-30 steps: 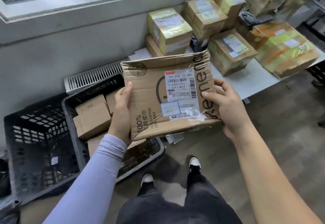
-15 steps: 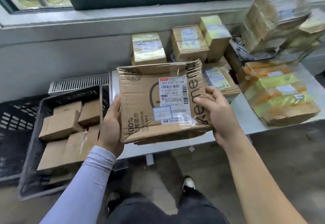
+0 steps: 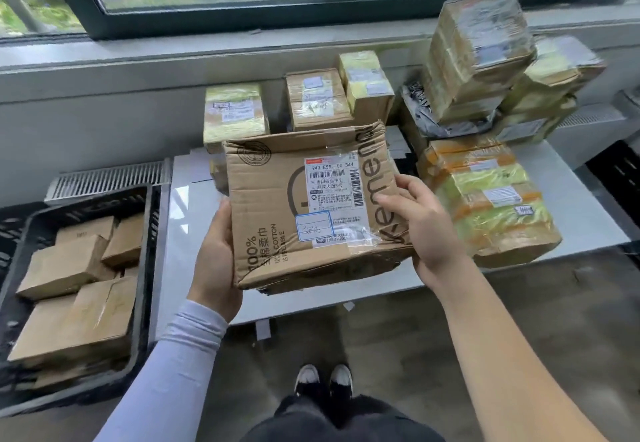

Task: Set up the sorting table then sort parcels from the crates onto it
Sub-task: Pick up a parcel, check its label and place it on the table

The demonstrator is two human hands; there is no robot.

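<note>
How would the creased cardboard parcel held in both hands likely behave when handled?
The parcel probably flexes somewhat: its corners look crushed and the bottom edge sags. It seems fairly light, since the left hand and right hand hold it by the edges. The glossy tape may be slippery.

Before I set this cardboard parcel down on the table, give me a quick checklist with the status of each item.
1. Both hands hold the parcel: ok. Left hand grips its left edge, right hand its right edge.
2. Bare spot on the sorting table: ok, the white surface at front left shows open.
3. Shipping label faces up and readable: ok.
4. Parcel condition: not ok, the cardboard is creased and its bottom edge is torn.
5. Tall stack at back right stable: cannot tell; it looks tilted, so keep away.
6. Crate clear of your path: ok, it sits left of the table.
</note>
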